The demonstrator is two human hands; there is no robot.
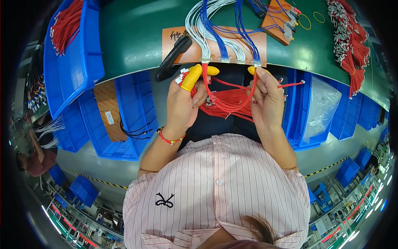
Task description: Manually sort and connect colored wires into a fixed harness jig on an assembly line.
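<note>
Between my hands a red wire harness [226,108] hangs in a loop, its two ends up at the table edge. My left hand [184,95], with yellow finger cots on thumb and a finger, is closed on the harness's left end, under a white connector [205,61]. Several more white plugs on red wires stick out of that hand. My right hand [267,93] pinches the other end below a second white connector [256,64]; one yellow cot shows there. White wires [192,25] and blue wires [244,37] run to the connectors at the edge. More red harnesses [232,99] lie on my lap.
A black-handled tool [173,58] lies at the table edge on an orange board [168,45]. An orange test block [275,27] with wires sits behind. Red harness bundles [350,50] lie at right. Blue bins [72,74] stand left and below the green table [132,37].
</note>
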